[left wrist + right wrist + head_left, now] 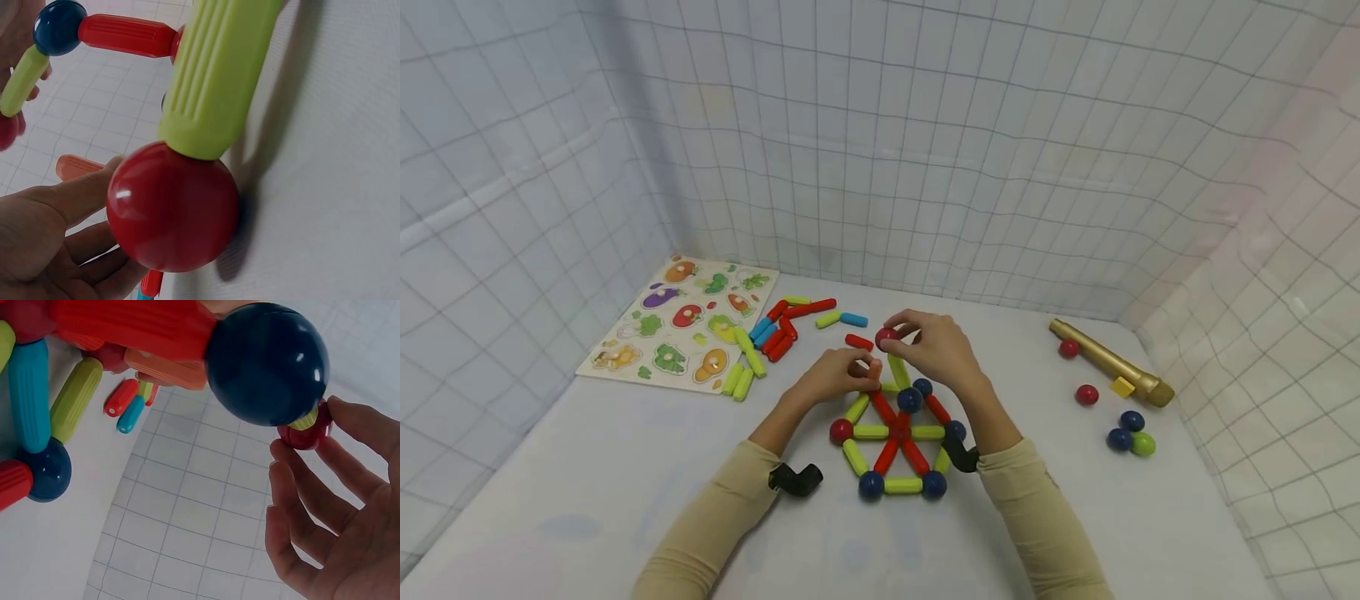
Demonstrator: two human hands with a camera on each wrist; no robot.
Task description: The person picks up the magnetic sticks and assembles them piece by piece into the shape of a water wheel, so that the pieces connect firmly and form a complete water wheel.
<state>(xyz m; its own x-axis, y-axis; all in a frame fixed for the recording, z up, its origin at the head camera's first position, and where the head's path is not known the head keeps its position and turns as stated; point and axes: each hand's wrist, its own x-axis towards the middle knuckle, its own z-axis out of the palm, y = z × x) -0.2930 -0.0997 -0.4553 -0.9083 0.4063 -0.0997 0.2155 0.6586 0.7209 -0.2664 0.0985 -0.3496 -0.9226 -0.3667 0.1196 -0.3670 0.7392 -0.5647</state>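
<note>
A flat frame of red and green rods joined by blue and red balls (895,435) lies on the white table (587,483) between my forearms. From it a green rod (898,369) rises, topped by a red ball (886,337). My right hand (901,330) pinches that red ball (306,428) from above. My left hand (861,372) is just left of the green rod and seems to pinch an orange rod (75,166). A red ball (172,206) on a green rod (215,75) fills the left wrist view. A dark blue ball (267,362) looms in the right wrist view.
A vegetable puzzle board (681,325) lies far left, with loose red, green and blue rods (775,333) beside it. At right are a gold tube (1108,362), a yellow block (1122,387), red balls (1086,394), and blue and green balls (1131,435). Gridded cloth walls surround the table.
</note>
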